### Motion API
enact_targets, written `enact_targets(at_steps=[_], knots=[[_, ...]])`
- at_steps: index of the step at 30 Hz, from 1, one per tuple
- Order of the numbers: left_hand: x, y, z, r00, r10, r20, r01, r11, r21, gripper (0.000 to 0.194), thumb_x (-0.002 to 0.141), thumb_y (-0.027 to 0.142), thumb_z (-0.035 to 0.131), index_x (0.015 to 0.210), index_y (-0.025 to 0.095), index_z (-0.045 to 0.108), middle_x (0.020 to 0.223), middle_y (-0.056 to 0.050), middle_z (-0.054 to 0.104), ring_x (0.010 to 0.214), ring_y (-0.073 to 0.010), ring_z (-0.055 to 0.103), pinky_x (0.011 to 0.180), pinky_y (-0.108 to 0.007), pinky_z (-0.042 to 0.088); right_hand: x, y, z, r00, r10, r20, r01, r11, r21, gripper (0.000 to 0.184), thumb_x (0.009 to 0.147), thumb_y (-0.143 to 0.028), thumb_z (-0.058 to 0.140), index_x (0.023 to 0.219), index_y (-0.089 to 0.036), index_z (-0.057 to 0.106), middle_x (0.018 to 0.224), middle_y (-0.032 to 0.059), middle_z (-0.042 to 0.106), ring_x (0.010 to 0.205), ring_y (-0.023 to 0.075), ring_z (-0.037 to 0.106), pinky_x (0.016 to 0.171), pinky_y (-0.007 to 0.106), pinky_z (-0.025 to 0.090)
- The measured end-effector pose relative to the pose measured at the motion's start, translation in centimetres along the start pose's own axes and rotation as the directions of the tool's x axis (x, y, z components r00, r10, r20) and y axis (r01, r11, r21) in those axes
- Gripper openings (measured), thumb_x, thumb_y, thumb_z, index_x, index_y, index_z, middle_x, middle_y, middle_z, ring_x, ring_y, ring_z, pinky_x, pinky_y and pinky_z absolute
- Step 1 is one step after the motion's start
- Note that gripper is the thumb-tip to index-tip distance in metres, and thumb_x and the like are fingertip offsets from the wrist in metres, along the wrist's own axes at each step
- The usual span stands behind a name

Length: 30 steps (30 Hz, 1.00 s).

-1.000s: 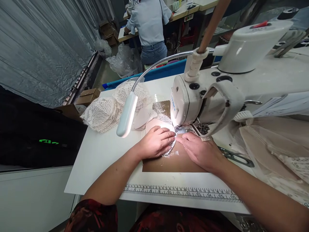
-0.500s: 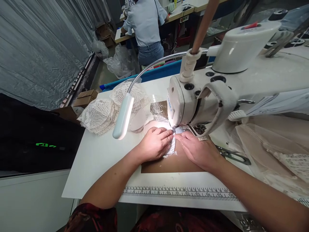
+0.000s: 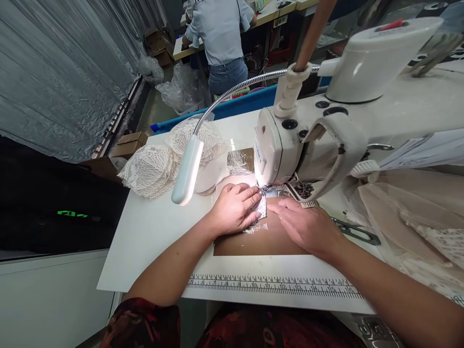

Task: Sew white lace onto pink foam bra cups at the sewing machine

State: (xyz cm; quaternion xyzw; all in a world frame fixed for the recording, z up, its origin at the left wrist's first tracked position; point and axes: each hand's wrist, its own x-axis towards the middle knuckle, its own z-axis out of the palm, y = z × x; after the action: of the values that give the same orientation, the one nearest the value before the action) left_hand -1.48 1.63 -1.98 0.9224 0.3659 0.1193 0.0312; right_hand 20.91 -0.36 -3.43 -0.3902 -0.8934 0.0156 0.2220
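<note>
My left hand [image 3: 235, 209] lies flat with fingers stretched over a piece of white lace fabric [image 3: 261, 209], pressing it down beside the presser foot [image 3: 266, 188] of a white sewing machine [image 3: 277, 145]. Part of the lace is hidden under that hand. To the right, my right hand [image 3: 308, 226] rests on the brown plate [image 3: 261, 245] with its fingers extended. Its index fingertip is by the lace's right edge; whether it touches is hard to tell. A pale cup-shaped piece [image 3: 228, 183] sits behind my left hand.
Stacks of lace cups [image 3: 148, 169] stand at the left back, near a lit lamp [image 3: 187, 169] on a bendy neck. Scissors-like dark metal [image 3: 357, 232] and beige mesh fabric [image 3: 391, 208] lie right. A printed ruler [image 3: 268, 285] runs along the front edge. A person [image 3: 221, 38] sits beyond.
The lace has slid farther forward under the presser foot, its near edge now closer to the needle. My right fingers have drawn slightly right, away from it. The view has shifted a little.
</note>
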Motion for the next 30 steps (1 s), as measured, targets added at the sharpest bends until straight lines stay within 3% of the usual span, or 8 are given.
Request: enact_targets(at_steps=[3,9,20,30], knots=[[0.0,0.0,0.0,1.000,-0.007,0.005,0.007,1.000,-0.011,0.050,0.093,0.045,0.040,0.128,0.013,0.054,0.131,-0.012,0.056,0.111,-0.0288,0.049,0.090,-0.044,0.037,-0.7,0.4,0.5,0.995,-0.093,-0.037,0.095,0.995,0.044,0.032,0.087,-0.012,0.041,0.106,-0.018,0.067,0.082,0.0046,0.065,0.068,0.0152,0.052,0.062,0.028,0.034],[-0.1,0.1,0.2,1.000,-0.008,-0.010,0.008,1.000,-0.014,0.048,0.093,0.045,0.040,0.126,0.013,0.055,0.130,-0.012,0.057,0.111,-0.0279,0.050,0.089,-0.044,0.037,-1.0,0.1,0.4,0.984,-0.176,0.037,0.172,0.980,0.100,0.029,0.086,-0.010,0.044,0.106,-0.017,0.065,0.081,0.0051,0.062,0.073,0.0164,0.051,0.067,0.029,0.035],[-0.3,-0.1,0.1,0.998,0.060,-0.016,-0.060,0.998,-0.012,0.042,0.094,0.039,0.040,0.122,0.014,0.058,0.131,-0.012,0.057,0.114,-0.0275,0.049,0.091,-0.044,0.038,-0.3,-0.6,0.0,0.979,-0.164,0.122,0.160,0.986,0.040,0.028,0.085,-0.009,0.045,0.099,-0.018,0.068,0.072,0.0031,0.054,0.068,0.0172,0.042,0.064,0.030,0.029],[-0.2,-0.2,0.3,0.998,0.061,0.018,-0.061,0.997,-0.044,0.036,0.096,0.028,0.038,0.123,0.016,0.058,0.130,-0.011,0.058,0.112,-0.0236,0.052,0.090,-0.041,0.040,0.0,-0.5,-0.1,0.985,-0.152,0.077,0.153,0.988,-0.014,0.025,0.084,-0.009,0.047,0.094,-0.017,0.068,0.072,0.0032,0.056,0.067,0.0159,0.044,0.064,0.030,0.029]])
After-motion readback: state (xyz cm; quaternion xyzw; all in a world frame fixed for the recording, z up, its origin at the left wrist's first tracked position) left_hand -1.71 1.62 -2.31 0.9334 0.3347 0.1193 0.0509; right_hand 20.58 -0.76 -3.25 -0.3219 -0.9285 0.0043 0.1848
